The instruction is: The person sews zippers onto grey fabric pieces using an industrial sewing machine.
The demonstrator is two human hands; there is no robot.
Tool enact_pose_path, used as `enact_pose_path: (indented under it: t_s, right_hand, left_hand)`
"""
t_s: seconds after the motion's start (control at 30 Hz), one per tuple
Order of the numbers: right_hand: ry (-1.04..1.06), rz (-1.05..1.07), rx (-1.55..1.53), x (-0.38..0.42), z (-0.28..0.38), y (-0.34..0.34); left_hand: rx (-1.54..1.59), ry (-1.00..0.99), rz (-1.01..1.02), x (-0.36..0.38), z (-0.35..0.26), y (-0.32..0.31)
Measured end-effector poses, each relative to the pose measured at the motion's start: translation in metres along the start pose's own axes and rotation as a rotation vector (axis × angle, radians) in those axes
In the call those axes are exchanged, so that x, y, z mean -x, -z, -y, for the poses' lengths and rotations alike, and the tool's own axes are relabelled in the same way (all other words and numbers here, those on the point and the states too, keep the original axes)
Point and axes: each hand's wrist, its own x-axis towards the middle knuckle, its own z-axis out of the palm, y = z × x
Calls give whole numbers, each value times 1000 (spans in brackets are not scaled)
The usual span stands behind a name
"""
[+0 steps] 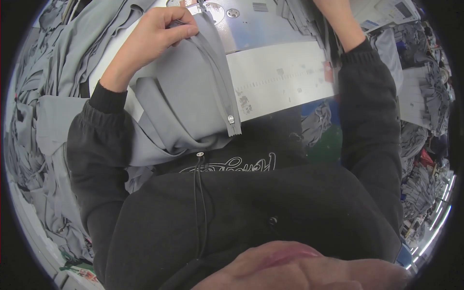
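Note:
My left hand pinches the edge of a grey fabric panel, near its grey zipper, just left of the sewing machine's presser foot. Down the panel's right edge runs the zipper, with a silver slider close to its lower end. The panel hangs in folds over the table edge toward my lap. My right hand reaches past the top edge of the view, beside a stack of grey fabric pieces; its fingers are out of sight.
A white sewing table extends under the work. Grey cloth is heaped at left, with more bundles at far right. Papers lie at the top right. Below the table edge, grey scraps show.

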Motion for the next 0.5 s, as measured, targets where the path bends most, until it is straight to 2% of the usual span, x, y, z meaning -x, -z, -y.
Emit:
enact_pose_path:
  t_s: [0.07, 0.1, 0.17, 0.2, 0.27, 0.3, 0.37, 0.4, 0.47, 0.5]
  right_hand:
    - [251, -141, 291, -10, -22, 0]
    - [176, -61, 199, -16, 1, 9]
    - [-133, 314, -104, -18, 39, 36]
    - [-160, 319, -251, -20, 70, 43]
    - [-281, 318, -779, -25, 125, 64]
    - [-262, 380, -777, -27, 137, 66]
    - [-169, 651, -763, -32, 161, 70]
    - [-89, 543, -755, -27, 164, 60]
    - [222, 104, -689, -16, 167, 41]
    - [233, 107, -677, -14, 168, 37]
  left_hand:
    - [-10, -41, -4, -1, -2, 0]
    - [-21, -28, -9, 1, -1, 2]
    - [-46, -37, 26, -2, -1, 1]
    - [-30, -30, 34, 0, 1, 0]
    - [28, -60, 74, -3, 0, -2]
    - [28, -56, 89, -6, 2, -1]
    - [55, -33, 141, -9, 5, -1]
    - [52, -39, 147, -11, 8, -2]
    - [43, -73, 171, -15, 12, -4]
    - [24, -74, 163, -17, 13, -7]
